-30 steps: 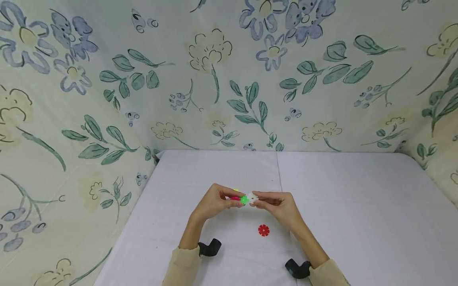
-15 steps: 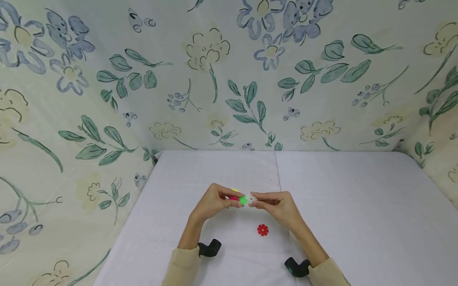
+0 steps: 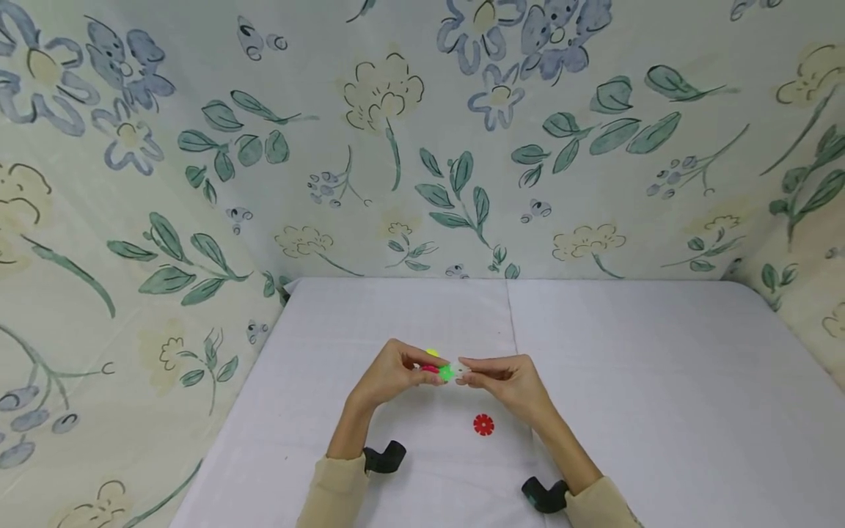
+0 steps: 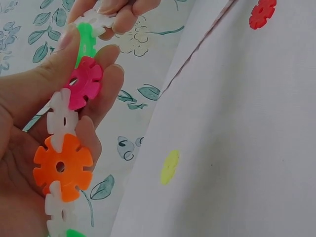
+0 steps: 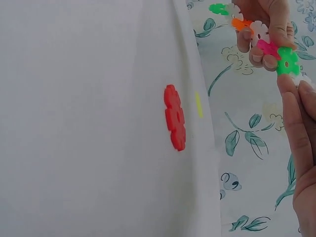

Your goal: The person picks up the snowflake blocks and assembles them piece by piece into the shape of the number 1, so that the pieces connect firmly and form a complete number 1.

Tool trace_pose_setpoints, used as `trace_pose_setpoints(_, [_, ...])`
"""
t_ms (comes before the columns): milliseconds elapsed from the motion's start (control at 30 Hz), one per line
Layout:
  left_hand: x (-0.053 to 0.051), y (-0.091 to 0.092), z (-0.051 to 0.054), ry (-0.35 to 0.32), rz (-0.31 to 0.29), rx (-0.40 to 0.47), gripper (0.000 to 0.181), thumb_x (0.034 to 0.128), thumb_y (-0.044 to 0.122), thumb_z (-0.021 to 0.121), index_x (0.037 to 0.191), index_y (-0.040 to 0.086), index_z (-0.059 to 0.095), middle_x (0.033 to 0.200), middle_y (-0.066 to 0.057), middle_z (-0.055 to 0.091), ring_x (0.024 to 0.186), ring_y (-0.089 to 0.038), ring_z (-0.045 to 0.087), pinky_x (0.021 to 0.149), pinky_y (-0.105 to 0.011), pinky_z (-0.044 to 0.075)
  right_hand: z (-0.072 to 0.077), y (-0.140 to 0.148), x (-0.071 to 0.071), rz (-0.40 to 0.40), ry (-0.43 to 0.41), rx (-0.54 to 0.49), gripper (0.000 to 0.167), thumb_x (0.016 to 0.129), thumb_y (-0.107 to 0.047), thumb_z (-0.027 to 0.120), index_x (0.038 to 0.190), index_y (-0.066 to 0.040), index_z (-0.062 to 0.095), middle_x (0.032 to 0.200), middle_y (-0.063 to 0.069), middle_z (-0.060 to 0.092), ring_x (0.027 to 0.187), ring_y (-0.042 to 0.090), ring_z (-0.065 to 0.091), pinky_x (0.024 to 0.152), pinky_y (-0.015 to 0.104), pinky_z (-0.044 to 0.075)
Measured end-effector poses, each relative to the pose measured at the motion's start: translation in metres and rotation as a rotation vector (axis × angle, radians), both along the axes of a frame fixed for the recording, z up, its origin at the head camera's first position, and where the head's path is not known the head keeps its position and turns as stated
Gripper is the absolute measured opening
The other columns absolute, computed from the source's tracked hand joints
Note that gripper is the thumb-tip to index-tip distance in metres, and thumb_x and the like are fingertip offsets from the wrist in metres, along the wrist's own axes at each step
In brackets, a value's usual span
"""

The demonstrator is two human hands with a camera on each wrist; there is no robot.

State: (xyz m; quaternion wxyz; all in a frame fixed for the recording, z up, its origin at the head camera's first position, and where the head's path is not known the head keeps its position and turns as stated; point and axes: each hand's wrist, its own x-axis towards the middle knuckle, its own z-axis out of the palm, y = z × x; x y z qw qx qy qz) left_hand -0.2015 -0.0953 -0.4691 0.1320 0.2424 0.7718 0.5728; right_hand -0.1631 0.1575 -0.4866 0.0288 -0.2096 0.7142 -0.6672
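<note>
A chain of slotted flower-shaped plastic discs hangs from my left hand. It pinches the chain near the green disc. The pink disc, a white disc and the orange disc follow along the palm, with another white one and a green one beyond. My right hand pinches a white disc between thumb and fingers. That white disc meets the green disc's edge; whether their slots are fully interlocked I cannot tell. The fingers partly cover it.
A loose red disc lies on the white-covered table, nearer than the hands. Behind the left hand lies a yellow disc. A floral cloth hangs behind the table. Black wrist mounts are on both wrists.
The right hand has shifted slightly left, bringing the white disc closer against the green one. The left hand keeps its hold, and the whole view has drifted a little.
</note>
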Motion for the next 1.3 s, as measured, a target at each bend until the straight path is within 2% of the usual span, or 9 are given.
trace_pose_setpoints(367, [-0.001, 0.001, -0.001, -0.044, -0.018, 0.042, 0.021, 0.0861, 0.002, 0.082, 0.107, 0.002, 0.081, 0.105, -0.017, 0.08, 0.068, -0.011, 0.06, 0.057, -0.019, 0.043, 0.0, -0.002, 0.001, -0.031, 0.009, 0.006, 0.034, 0.089, -0.002, 0.078, 0.122, 0.005, 0.073, 0.106, 0.024, 0.077, 0.09, 0.012, 0.079, 0.081, 0.029, 0.062])
trace_pose_setpoints(467, [-0.001, 0.002, 0.0, -0.03, -0.012, 0.035, 0.022, 0.0863, 0.008, 0.083, 0.108, 0.005, 0.081, 0.104, -0.015, 0.08, 0.07, -0.023, 0.063, 0.059, -0.024, 0.049, 0.001, -0.002, 0.001, -0.04, 0.015, -0.003, 0.035, 0.09, -0.002, 0.077, 0.124, 0.005, 0.072, 0.107, 0.025, 0.077, 0.091, 0.012, 0.079, 0.082, 0.029, 0.063])
trace_pose_setpoints(600, [-0.001, 0.003, 0.001, -0.006, -0.017, -0.002, 0.026, 0.0883, 0.016, 0.083, 0.113, 0.009, 0.081, 0.103, -0.011, 0.079, 0.079, -0.045, 0.065, 0.064, -0.04, 0.057, 0.0, -0.001, 0.0, -0.071, 0.035, -0.003, 0.034, 0.091, 0.0, 0.075, 0.124, 0.005, 0.072, 0.108, 0.026, 0.076, 0.09, 0.01, 0.079, 0.081, 0.028, 0.063])
trace_pose_setpoints(667, [0.0, 0.004, 0.001, -0.001, -0.016, -0.02, 0.026, 0.0891, 0.018, 0.082, 0.114, 0.01, 0.08, 0.104, -0.01, 0.079, 0.084, -0.049, 0.066, 0.067, -0.045, 0.058, 0.0, -0.001, -0.001, -0.087, 0.039, 0.001, 0.033, 0.091, 0.0, 0.075, 0.124, 0.005, 0.072, 0.11, 0.026, 0.076, 0.089, 0.009, 0.078, 0.08, 0.028, 0.063])
trace_pose_setpoints(733, [0.0, 0.005, 0.002, 0.008, -0.011, -0.036, 0.027, 0.0899, 0.019, 0.082, 0.116, 0.011, 0.08, 0.105, -0.009, 0.079, 0.085, -0.045, 0.068, 0.069, -0.042, 0.059, 0.0, 0.0, -0.002, -0.1, 0.034, 0.002, 0.032, 0.092, -0.001, 0.074, 0.124, 0.005, 0.072, 0.111, 0.026, 0.076, 0.089, 0.008, 0.078, 0.08, 0.028, 0.063])
trace_pose_setpoints(833, [0.001, 0.006, 0.003, 0.031, 0.007, -0.068, 0.027, 0.0906, 0.02, 0.081, 0.117, 0.013, 0.079, 0.108, -0.006, 0.079, 0.087, -0.029, 0.069, 0.071, -0.031, 0.056, 0.0, -0.001, -0.002, -0.111, 0.016, -0.012, 0.032, 0.093, -0.001, 0.074, 0.124, 0.005, 0.072, 0.111, 0.027, 0.076, 0.089, 0.009, 0.079, 0.079, 0.029, 0.063])
trace_pose_setpoints(933, [0.002, 0.009, 0.004, 0.054, 0.033, -0.089, 0.031, 0.0906, 0.021, 0.081, 0.12, 0.013, 0.078, 0.115, -0.004, 0.078, 0.097, -0.018, 0.067, 0.076, -0.025, 0.055, -0.001, -0.001, -0.003, -0.134, -0.018, -0.028, 0.033, 0.094, -0.003, 0.073, 0.126, 0.005, 0.071, 0.108, 0.029, 0.075, 0.088, 0.011, 0.079, 0.078, 0.03, 0.063])
trace_pose_setpoints(1100, [0.006, 0.017, 0.005, 0.106, 0.081, -0.094, 0.04, 0.0875, 0.018, 0.084, 0.126, 0.015, 0.076, 0.128, -0.002, 0.075, 0.117, -0.02, 0.066, 0.09, -0.026, 0.057, -0.001, -0.003, -0.003, -0.194, -0.116, -0.072, 0.036, 0.094, -0.006, 0.074, 0.128, 0.004, 0.069, 0.106, 0.027, 0.076, 0.087, 0.014, 0.08, 0.078, 0.031, 0.063])
trace_pose_setpoints(1300, [0.009, 0.028, 0.003, 0.224, 0.129, -0.13, 0.041, 0.0845, 0.016, 0.087, 0.125, 0.018, 0.077, 0.121, 0.001, 0.077, 0.11, -0.017, 0.069, 0.089, -0.03, 0.056, 0.0, -0.008, -0.003, -0.265, -0.21, -0.098, 0.032, 0.097, -0.008, 0.072, 0.125, 0.007, 0.07, 0.103, 0.022, 0.079, 0.082, 0.015, 0.08, 0.076, 0.03, 0.063])
